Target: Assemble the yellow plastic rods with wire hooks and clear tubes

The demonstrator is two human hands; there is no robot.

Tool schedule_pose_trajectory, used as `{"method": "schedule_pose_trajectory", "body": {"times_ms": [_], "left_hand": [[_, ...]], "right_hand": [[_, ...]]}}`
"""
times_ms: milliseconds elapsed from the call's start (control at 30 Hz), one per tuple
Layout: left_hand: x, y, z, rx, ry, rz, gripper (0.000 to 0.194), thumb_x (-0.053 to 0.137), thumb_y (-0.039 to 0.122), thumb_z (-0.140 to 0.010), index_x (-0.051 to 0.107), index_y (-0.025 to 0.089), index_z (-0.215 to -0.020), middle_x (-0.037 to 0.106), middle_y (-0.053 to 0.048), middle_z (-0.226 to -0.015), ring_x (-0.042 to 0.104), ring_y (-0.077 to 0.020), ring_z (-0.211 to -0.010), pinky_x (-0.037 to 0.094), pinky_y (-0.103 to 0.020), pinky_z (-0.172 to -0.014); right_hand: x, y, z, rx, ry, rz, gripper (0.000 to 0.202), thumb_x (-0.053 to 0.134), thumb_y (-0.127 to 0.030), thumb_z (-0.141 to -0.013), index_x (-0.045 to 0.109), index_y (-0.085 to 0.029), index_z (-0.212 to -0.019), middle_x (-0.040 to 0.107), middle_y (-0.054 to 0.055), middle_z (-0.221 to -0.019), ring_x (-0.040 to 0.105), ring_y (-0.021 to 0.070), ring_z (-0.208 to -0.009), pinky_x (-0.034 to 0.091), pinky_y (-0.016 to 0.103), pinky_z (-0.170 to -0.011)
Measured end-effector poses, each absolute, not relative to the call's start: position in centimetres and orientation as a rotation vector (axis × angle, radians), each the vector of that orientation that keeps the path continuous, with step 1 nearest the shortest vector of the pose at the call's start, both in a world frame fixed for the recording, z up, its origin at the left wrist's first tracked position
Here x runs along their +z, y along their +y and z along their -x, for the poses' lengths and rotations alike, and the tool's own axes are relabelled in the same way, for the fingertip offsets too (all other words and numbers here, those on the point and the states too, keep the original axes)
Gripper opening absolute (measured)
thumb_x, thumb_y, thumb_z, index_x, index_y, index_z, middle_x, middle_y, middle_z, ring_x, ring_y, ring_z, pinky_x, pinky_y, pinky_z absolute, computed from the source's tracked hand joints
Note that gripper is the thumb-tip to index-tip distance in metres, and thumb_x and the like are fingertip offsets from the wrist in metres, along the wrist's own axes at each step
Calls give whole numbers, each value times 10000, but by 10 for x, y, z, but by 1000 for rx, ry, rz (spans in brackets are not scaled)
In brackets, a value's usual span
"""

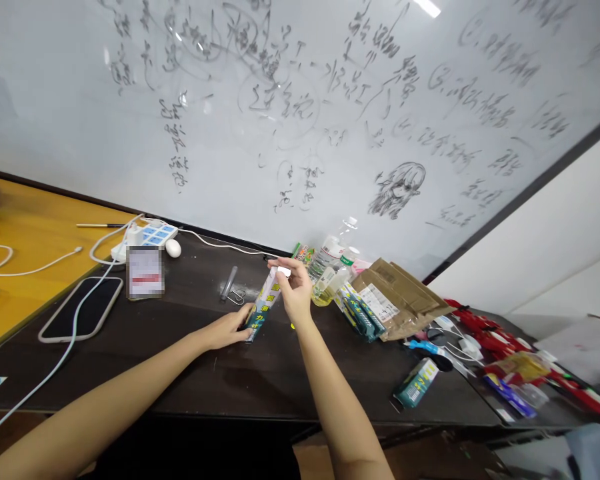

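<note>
A long narrow carton (264,308), teal and white with yellow characters, is tilted above the dark table between my hands. My left hand (229,327) grips its lower end, thumb and fingers on either side. At the upper end, my right hand (296,288) has its fingers closed around a small white part of the carton, likely an end flap. Just left of the carton lie a clear grey tube (229,283) and a bent metal wire hook (237,297). The fingers hide part of the carton's top.
Similar cartons (361,312) lean by a brown parcel (405,293) and plastic bottles (324,263) on the right. Another carton (416,383) lies near the front edge. A phone (81,309), cables and a power strip (155,235) are left. Behind stands a whiteboard (220,173).
</note>
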State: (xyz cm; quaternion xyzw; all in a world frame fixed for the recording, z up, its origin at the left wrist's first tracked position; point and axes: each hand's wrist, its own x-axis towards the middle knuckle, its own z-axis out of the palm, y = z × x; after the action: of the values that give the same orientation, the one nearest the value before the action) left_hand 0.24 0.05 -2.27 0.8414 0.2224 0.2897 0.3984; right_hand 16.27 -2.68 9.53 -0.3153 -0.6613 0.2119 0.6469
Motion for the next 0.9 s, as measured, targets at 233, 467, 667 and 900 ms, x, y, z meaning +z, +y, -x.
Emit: {"method": "schedule_pose_trajectory", "body": {"times_ms": [233, 467, 667, 900], "left_hand": [[-25, 2, -2, 747, 553, -2116, 418, 506, 366, -828, 418, 187, -1196, 633, -65, -949, 599, -237, -908, 443, -324, -803], [-25, 2, -2, 734, 549, -2119, 431, 496, 378, -830, 401, 194, -1208, 626, -55, -936, 595, -234, -910, 443, -319, -795], [-28, 5, -3, 721, 531, -2109, 421, 486, 372, -836, 396, 195, -1208, 619, -57, -970, 592, -232, -933, 438, -333, -824], [-32, 6, -3, 737, 514, -2075, 461, 488, 370, -841, 370, 188, -1248, 624, -63, -960, 590, -228, -945, 432, -335, -835]], "right_hand": [[98, -25, -167, 569, -1471, 762, 212, 547, -379, -838, 643, -200, -900, 690, 56, -949, 660, 192, -817, 540, 340, -727], [97, -24, -169, 582, -1485, 704, 210, 561, -387, -830, 654, -204, -871, 686, 56, -954, 665, 186, -768, 549, 353, -720], [95, -22, -173, 568, -1536, 705, 219, 565, -396, -828, 669, -215, -896, 681, 60, -997, 656, 199, -852, 537, 368, -790], [102, -19, -174, 623, -1586, 714, 211, 569, -392, -829, 686, -229, -895, 682, 52, -1007, 655, 205, -857, 532, 382, -783]]}}
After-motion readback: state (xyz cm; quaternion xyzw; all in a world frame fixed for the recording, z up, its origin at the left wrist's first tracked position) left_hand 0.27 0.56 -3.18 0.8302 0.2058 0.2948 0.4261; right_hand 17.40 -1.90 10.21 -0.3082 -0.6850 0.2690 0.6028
